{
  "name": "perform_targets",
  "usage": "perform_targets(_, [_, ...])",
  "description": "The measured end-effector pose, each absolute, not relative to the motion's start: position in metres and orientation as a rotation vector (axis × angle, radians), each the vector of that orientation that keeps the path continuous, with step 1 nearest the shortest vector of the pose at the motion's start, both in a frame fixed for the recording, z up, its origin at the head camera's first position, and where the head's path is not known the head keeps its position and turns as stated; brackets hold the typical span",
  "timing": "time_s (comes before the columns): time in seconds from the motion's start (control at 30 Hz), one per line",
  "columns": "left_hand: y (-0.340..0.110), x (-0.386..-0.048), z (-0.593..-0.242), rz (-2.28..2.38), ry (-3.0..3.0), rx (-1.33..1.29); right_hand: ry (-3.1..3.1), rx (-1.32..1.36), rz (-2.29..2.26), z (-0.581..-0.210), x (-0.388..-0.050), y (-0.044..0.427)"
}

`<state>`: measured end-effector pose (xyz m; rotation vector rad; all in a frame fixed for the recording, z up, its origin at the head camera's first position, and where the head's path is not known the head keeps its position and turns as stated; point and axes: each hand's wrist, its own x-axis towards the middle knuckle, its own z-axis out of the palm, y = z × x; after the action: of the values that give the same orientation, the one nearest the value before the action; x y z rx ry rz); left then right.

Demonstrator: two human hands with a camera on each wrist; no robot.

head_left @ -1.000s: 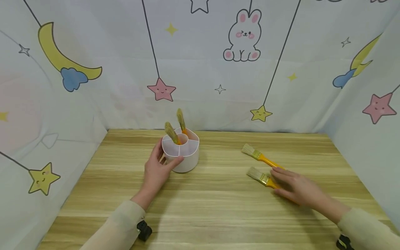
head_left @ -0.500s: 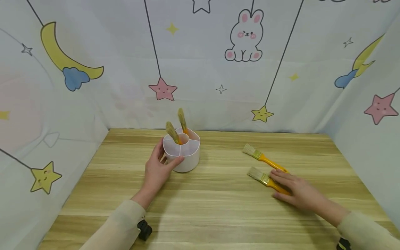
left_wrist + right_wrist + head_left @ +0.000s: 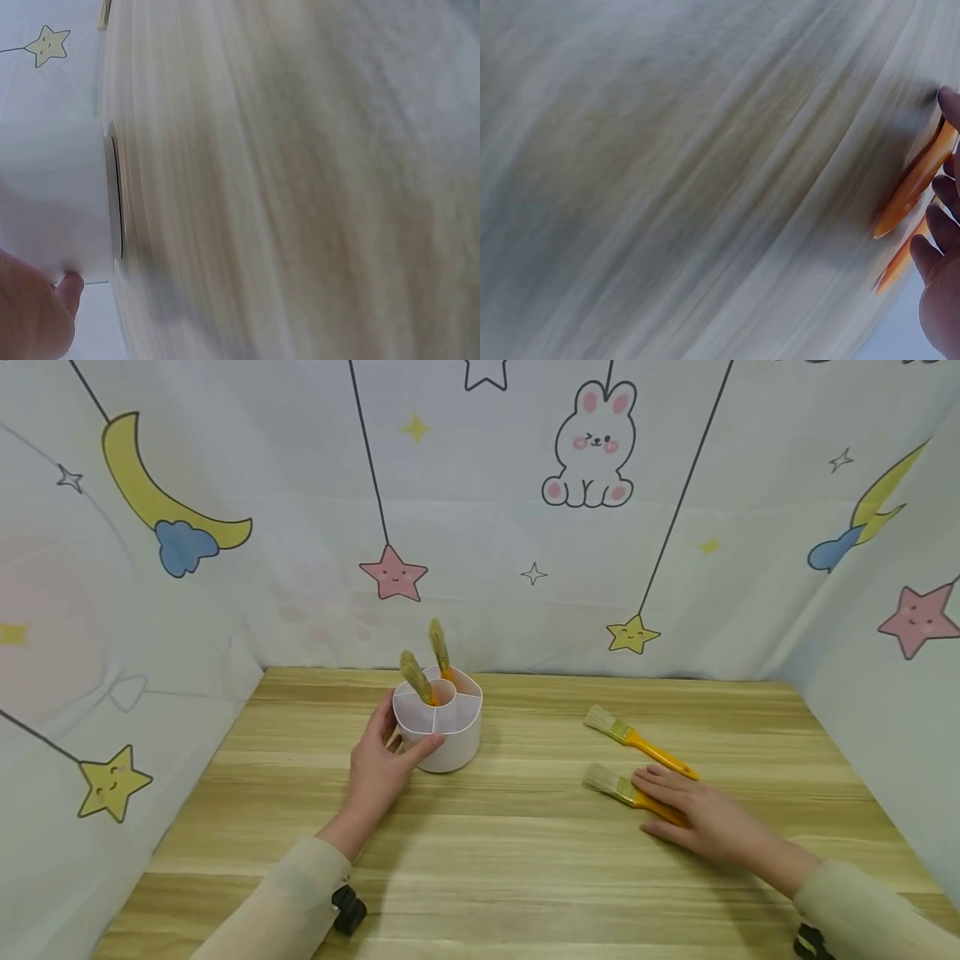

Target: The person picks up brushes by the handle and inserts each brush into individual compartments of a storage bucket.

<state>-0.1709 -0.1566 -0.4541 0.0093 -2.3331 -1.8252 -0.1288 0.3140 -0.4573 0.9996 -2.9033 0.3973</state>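
My left hand [image 3: 378, 768] grips the side of a white round desk organizer [image 3: 453, 752], thumb at the front and fingers round its left side. Inside stand two bristle paintbrushes: one brush [image 3: 415, 675] in the centre well, another brush [image 3: 439, 647] in a rear compartment. In the left wrist view, the thumb [image 3: 69, 292] touches the organizer's wall [image 3: 52, 195]. My right hand [image 3: 705, 818] holds the nearer flat paintbrush [image 3: 611, 781] by its orange handle [image 3: 915, 191], thumb and fingers on either side. Its bristles point left.
A second flat paintbrush [image 3: 637, 742] lies just behind the held one on the wood-grain table [image 3: 480, 877]. A white printed curtain [image 3: 480, 527] hangs behind the table and along both sides.
My right hand has shifted left, and the nearer paintbrush has slid slightly left with it, turning a little. The left hand stays on the organizer.
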Motion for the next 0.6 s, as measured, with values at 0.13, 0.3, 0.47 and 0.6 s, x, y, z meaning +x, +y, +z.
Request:
perform_targets(0.13, [-0.156,-0.171,-0.453,-1.829,-2.331,0.012,-2.891,1.023,0.387,-0.457,-0.133,0.306])
perform_targets(0.3, [-0.155,-0.171,-0.452,-1.824,-2.341,0.025,-2.911,0.983,0.431,-0.458,-0.135,0.302])
perform_targets(0.47, [-0.155,-0.171,-0.453,-1.828,-2.343,0.028,-2.881,0.942,0.454,-0.463,-0.134,0.308])
perform_targets(0.6, [-0.156,-0.171,-0.453,-1.831,-2.342,0.032,-2.817,0.944,0.464,-0.466,-0.131,0.312])
